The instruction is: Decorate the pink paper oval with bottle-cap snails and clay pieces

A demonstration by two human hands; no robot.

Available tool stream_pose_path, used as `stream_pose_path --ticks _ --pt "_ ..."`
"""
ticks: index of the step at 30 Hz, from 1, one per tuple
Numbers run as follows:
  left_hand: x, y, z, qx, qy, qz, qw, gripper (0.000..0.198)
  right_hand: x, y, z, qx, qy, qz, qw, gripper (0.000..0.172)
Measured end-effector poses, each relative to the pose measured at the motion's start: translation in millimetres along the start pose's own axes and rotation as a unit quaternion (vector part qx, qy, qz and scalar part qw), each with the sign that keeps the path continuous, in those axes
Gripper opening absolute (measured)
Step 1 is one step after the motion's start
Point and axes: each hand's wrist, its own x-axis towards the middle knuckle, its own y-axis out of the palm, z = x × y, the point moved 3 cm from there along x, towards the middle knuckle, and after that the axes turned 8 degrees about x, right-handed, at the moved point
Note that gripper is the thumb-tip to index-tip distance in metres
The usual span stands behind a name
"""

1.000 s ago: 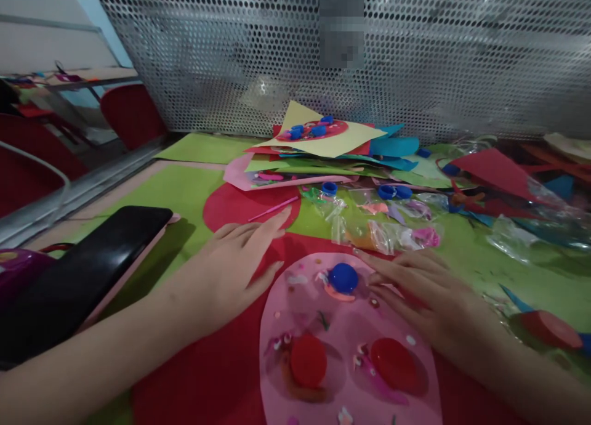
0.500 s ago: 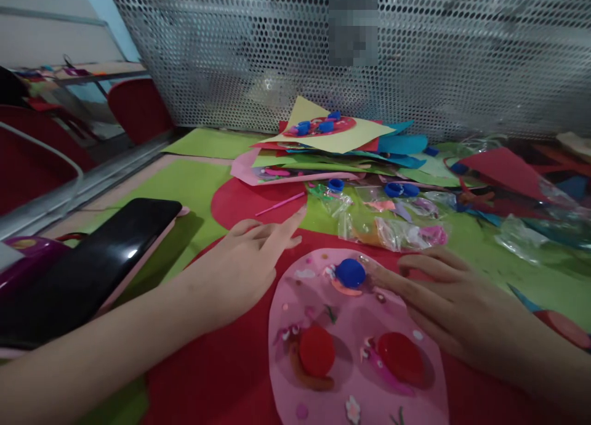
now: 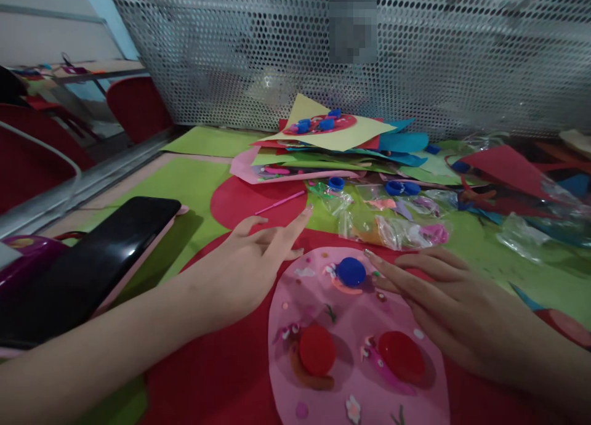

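Note:
A rounded pink card [image 3: 346, 326] lies on red paper, bearing clay snails whose shells are a blue bottle cap [image 3: 351, 272] and two red caps [image 3: 317, 350]. Small clay flowers, dots and green sprigs are scattered over it. My right hand [image 3: 447, 302] rests at the card's upper right, fingers stretched, the index fingertip just right of the blue cap. A tiny green bit [image 3: 376, 273] shows beside that finger. My left hand [image 3: 249, 265] lies over the red paper at the card's upper left, fingers apart, holding nothing. Beyond it is a thin pink stick [image 3: 280, 202].
A black phone [image 3: 96, 265] lies at left. Clear bags of coloured clay [image 3: 397, 228] and blue caps [image 3: 401, 188] sit behind the card. Stacked coloured paper [image 3: 337, 143] stands against a perforated metal panel [image 3: 258, 55]. Scissors [image 3: 558, 323] are at right.
My right index fingertip has lifted and shifted slightly, and the green bit by the blue cap now shows. My left hand has moved a little to the right.

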Motion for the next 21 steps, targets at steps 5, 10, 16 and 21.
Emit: stream_pose_path --ticks 5,10,16,21 --pt "3 -0.5 -1 0.019 0.021 -0.004 1.000 0.088 2 -4 1 0.005 -0.006 0.006 1.000 0.059" --pt "2 -2.0 -3 0.039 0.020 -0.006 0.999 0.083 1 -8 -1 -0.013 -0.027 0.016 0.999 0.053" --pt "1 -1.7 -5 0.031 0.017 -0.014 0.999 0.085 0 -13 -1 -0.049 -0.068 -0.002 0.996 0.046" --pt "1 -0.5 -5 0.044 0.017 -0.019 0.999 0.086 3 -18 3 -0.074 -0.094 -0.016 0.993 0.047"
